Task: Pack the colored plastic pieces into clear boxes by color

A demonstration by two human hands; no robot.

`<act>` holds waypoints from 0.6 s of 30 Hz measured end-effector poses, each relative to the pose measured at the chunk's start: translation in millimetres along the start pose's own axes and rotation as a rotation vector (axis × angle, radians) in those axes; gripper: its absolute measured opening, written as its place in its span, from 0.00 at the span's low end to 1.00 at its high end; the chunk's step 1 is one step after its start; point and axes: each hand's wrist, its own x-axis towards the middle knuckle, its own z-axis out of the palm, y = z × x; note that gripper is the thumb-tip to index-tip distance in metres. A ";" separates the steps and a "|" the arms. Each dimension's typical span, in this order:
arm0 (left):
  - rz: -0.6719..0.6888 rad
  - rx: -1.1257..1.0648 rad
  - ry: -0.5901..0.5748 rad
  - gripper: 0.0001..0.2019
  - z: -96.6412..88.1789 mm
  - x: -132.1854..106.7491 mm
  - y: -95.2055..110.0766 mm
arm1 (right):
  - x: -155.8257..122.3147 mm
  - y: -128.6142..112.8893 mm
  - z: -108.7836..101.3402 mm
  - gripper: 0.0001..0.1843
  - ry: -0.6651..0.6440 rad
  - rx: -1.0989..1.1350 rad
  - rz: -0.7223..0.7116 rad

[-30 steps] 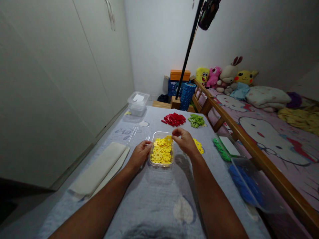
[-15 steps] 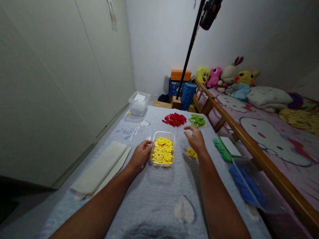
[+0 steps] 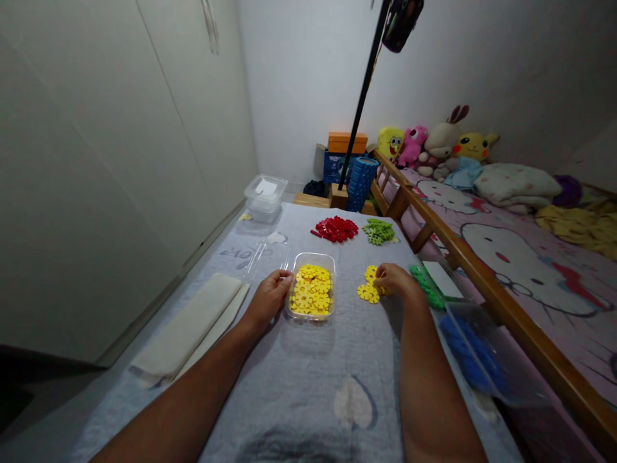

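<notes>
"Left fingers (image 3: 280, 275)?"
"Touching the clear tub (image 3: 314, 255) just right of them; clamped or not, I can't tell."
"Loose yellow discs (image 3: 369, 294)?"
"Round, under and just left of the nearer right fingers (image 3: 385, 273), whose closure I can't make out."

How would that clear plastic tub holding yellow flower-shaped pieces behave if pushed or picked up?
The clear plastic tub looks thin-walled, so it may flex when squeezed. Being low and wide, it would probably slide on the grey-blue cloth rather than tip. Its top is open, so the loose yellow flower-shaped pieces might spill if tilted.
</notes>
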 end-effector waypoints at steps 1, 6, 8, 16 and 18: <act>-0.001 -0.001 -0.001 0.21 0.0 0.0 -0.2 | -0.2 -1.0 0.6 0.12 -0.020 0.004 -0.008; 0.008 0.009 -0.001 0.21 0.0 -0.5 0.7 | -5.6 -15.9 0.5 0.10 -0.045 -0.050 -0.013; 0.005 0.013 -0.004 0.21 0.1 -0.9 1.8 | -8.4 -23.1 0.2 0.10 -0.059 -0.060 -0.036; 0.008 0.008 -0.020 0.21 -1.8 2.1 -2.2 | -13.6 -30.6 -5.1 0.04 -0.197 0.082 -0.163; 0.006 0.003 -0.021 0.21 -2.4 3.2 -3.7 | -14.2 -28.6 -9.4 0.04 -0.217 0.150 -0.187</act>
